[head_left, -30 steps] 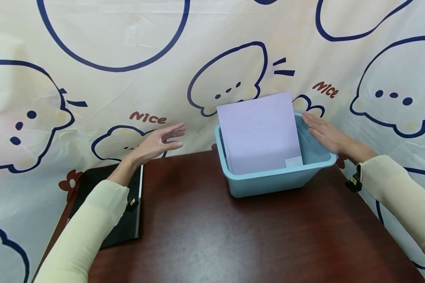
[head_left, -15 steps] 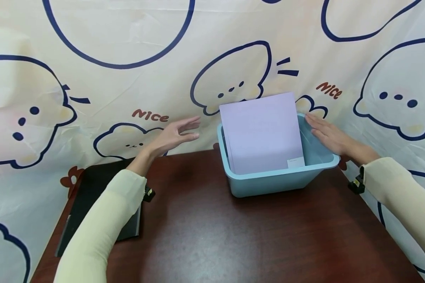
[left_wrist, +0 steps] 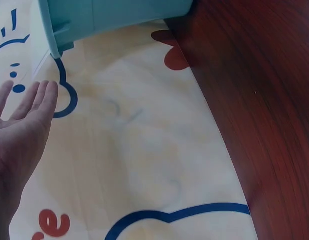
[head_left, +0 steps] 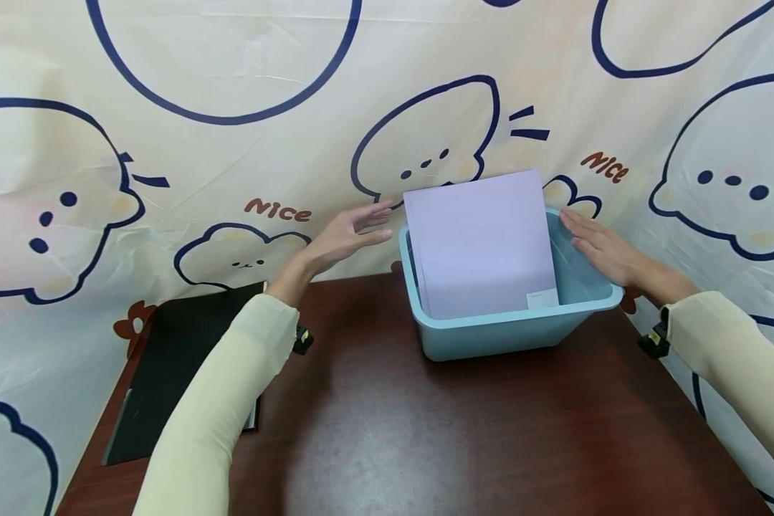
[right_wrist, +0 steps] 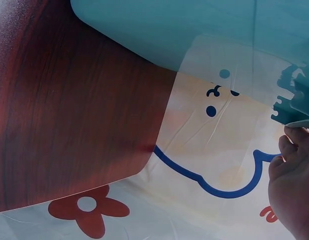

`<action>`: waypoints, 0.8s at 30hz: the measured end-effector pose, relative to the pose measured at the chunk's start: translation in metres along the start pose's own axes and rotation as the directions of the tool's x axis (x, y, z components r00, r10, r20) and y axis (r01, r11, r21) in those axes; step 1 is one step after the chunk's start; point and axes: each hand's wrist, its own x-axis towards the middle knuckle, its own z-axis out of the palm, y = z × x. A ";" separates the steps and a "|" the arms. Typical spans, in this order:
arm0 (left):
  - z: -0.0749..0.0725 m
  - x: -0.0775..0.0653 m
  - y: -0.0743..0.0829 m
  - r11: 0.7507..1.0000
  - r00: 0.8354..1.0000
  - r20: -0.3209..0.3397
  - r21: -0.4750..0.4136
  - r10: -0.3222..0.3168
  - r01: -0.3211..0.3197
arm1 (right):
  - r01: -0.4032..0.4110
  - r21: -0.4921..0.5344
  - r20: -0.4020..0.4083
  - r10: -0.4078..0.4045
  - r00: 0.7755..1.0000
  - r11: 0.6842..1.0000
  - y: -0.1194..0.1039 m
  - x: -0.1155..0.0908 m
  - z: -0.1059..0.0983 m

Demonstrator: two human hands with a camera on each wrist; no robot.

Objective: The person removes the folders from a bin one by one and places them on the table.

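Note:
A light blue plastic bin [head_left: 484,346] stands at the back of the table. Inside it, a flat lilac folder-like item [head_left: 480,247] with a small white label leans upright and sticks out above the rim. My right hand [head_left: 603,251] lies with extended fingers at the bin's right back rim; the right wrist view has its fingertips right at the rim's edge. My left hand [head_left: 342,240] is raised with its fingers apart, just left of the bin and level with the lilac item's top corner. In the left wrist view that hand [left_wrist: 24,125] holds nothing.
On the left of the dark red-brown table [head_left: 387,430] lies a flat black item [head_left: 174,365] with a pale edge, partly hidden by my left sleeve. A printed cloth [head_left: 232,165] with cartoon outlines hangs behind and along the sides of the table.
My left hand has moved right, away from over the black item and towards the bin. My right hand stays at the bin's rim. The view shifts slightly.

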 end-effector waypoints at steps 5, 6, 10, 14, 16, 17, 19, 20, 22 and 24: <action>0.006 0.010 0.003 0.999 1.000 0.004 -0.049 0.003 -0.002 | 0.002 0.003 -0.005 -0.002 1.000 1.000 0.000 -0.002 -0.001; 0.007 0.012 0.004 0.998 1.000 0.002 -0.057 0.005 -0.005 | 0.002 0.003 -0.005 -0.002 1.000 1.000 0.000 -0.002 -0.001; 0.011 0.018 0.005 0.997 1.000 -0.003 -0.071 0.010 -0.010 | -0.002 0.006 -0.003 0.002 1.000 1.000 -0.001 -0.002 -0.001; 0.017 0.023 0.004 0.997 1.000 -0.016 -0.079 0.007 -0.008 | -0.002 0.009 -0.005 0.002 1.000 1.000 -0.001 -0.002 -0.001; 0.020 0.025 0.003 0.996 1.000 -0.026 -0.086 0.004 -0.007 | -0.001 0.010 -0.006 0.001 1.000 1.000 0.000 -0.002 -0.001; 0.020 0.026 0.003 0.996 1.000 -0.031 -0.090 0.002 -0.005 | -0.002 0.010 -0.006 0.002 1.000 1.000 0.000 -0.002 -0.001; 0.022 0.028 0.003 0.995 0.999 -0.040 -0.097 -0.001 -0.003 | -0.003 0.011 -0.004 0.003 1.000 1.000 -0.001 -0.002 -0.001; 0.023 0.029 0.003 0.995 0.999 -0.040 -0.104 0.000 -0.004 | -0.004 0.011 -0.002 0.004 1.000 1.000 -0.001 -0.002 -0.001; 0.024 0.031 0.004 0.994 0.999 -0.047 -0.113 -0.005 -0.001 | -0.007 0.008 0.000 0.007 1.000 1.000 -0.001 -0.002 -0.001; 0.026 0.034 0.005 0.992 0.998 -0.056 -0.126 -0.003 -0.004 | -0.009 0.008 0.003 0.009 1.000 1.000 -0.001 -0.002 -0.001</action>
